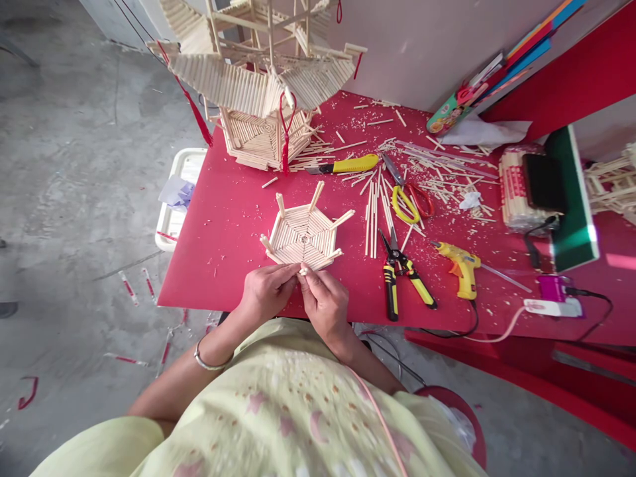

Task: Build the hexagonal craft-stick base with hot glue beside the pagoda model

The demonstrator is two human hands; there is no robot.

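My left hand [268,289] and my right hand [324,299] meet at the near edge of a hexagonal base of wooden sticks [304,235]. Both are closed, fingertips pinching a short stick post [303,270] at the near corner. Short paired posts rise from the other corners of the base, which lies flat on the red table [199,265]. Right of it are loose wooden sticks [371,222], black-and-yellow pliers [396,271] standing open, scissors [405,192] with yellow and red handles, and a yellow hot glue gun [462,265].
A large pagoda model [263,99] of sticks with red tassels stands at the back left. A yellow utility knife [348,165] lies before it. A phone [544,182] leans on packed sticks at the right. A power strip [554,307] with cables sits near the front edge.
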